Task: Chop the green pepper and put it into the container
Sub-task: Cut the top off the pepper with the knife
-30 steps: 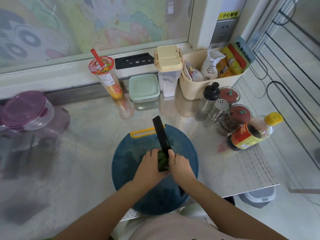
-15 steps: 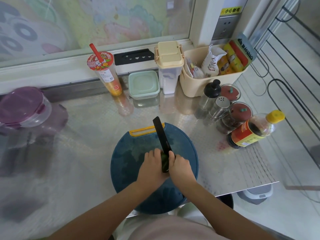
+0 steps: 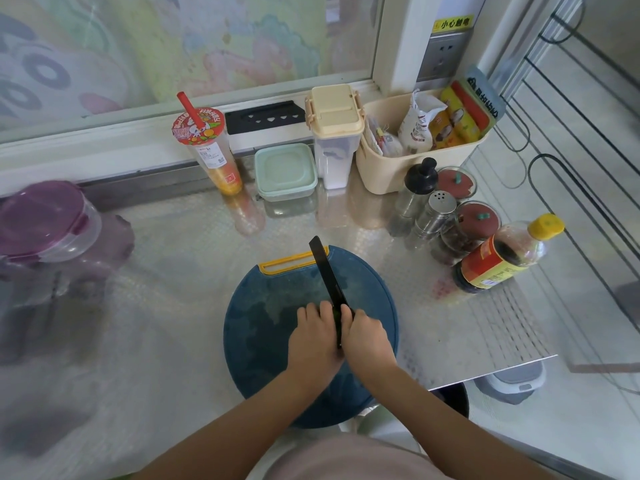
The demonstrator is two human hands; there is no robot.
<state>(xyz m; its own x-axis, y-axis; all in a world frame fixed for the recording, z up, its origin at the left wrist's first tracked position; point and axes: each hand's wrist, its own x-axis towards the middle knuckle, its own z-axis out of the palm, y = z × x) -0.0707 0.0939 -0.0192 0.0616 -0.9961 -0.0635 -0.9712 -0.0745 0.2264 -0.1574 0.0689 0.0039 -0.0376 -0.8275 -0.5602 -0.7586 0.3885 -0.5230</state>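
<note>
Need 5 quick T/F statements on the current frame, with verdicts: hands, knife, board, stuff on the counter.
1. The right hand grips the black knife, whose blade lies over the blue cutting board. True.
2. The left hand rests flat on the bare counter, off the board. False: it is on the board, fingers curled over the green pepper beside the blade.
3. The mint-green container has its lid on. True.
4. The drink cup with the red straw lies tipped over. False: it stands upright by the window ledge.
5. The yellow-capped bottle is left of the board. False: it is to the board's right.
</note>
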